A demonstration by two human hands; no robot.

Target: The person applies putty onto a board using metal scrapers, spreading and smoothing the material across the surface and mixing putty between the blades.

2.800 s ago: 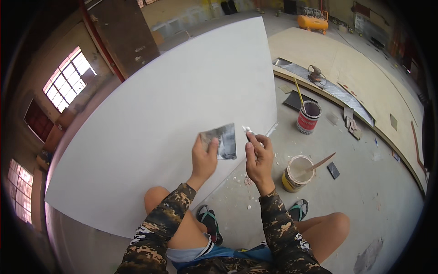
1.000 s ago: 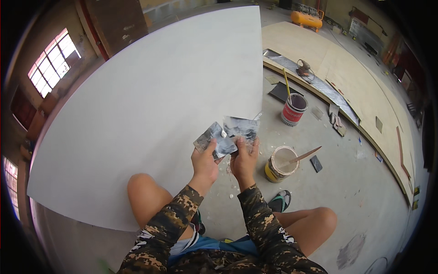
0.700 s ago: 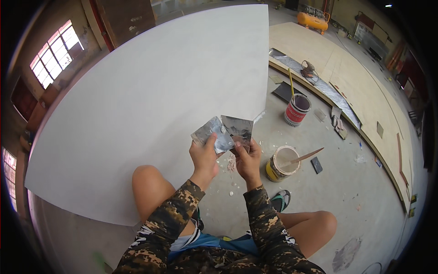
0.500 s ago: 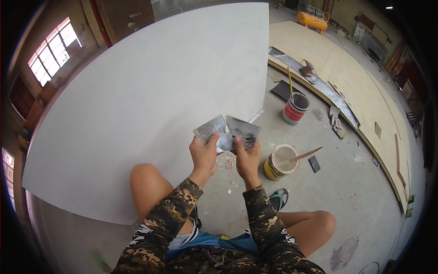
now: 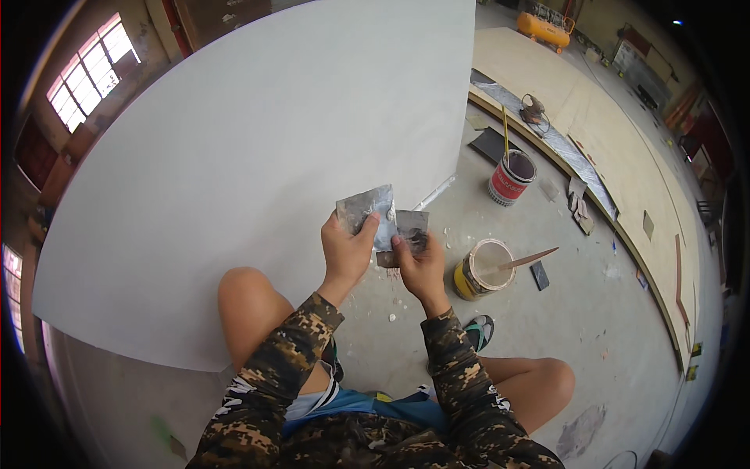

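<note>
My left hand is closed on a flat, square metal putty spreader, thumb on its face, with whitish smears across it. Beside it my right hand grips a second, darker metal spreader with black smudges. The two blades meet edge to edge, the right one partly behind the left; whether they touch is unclear. Both are held in front of a large white panel with a curved edge. To the right of my right hand stands an open yellow can, a wooden stick leaning in it.
Farther right stands a red can holding a thin yellow stick. Gloves and a dark block lie on the concrete floor. A sander rests on the wooden boards; an orange compressor is beyond.
The right spreader has turned and shifted left and down, partly behind the left spreader. The left spreader stands a little more upright. The view has shifted slightly.
</note>
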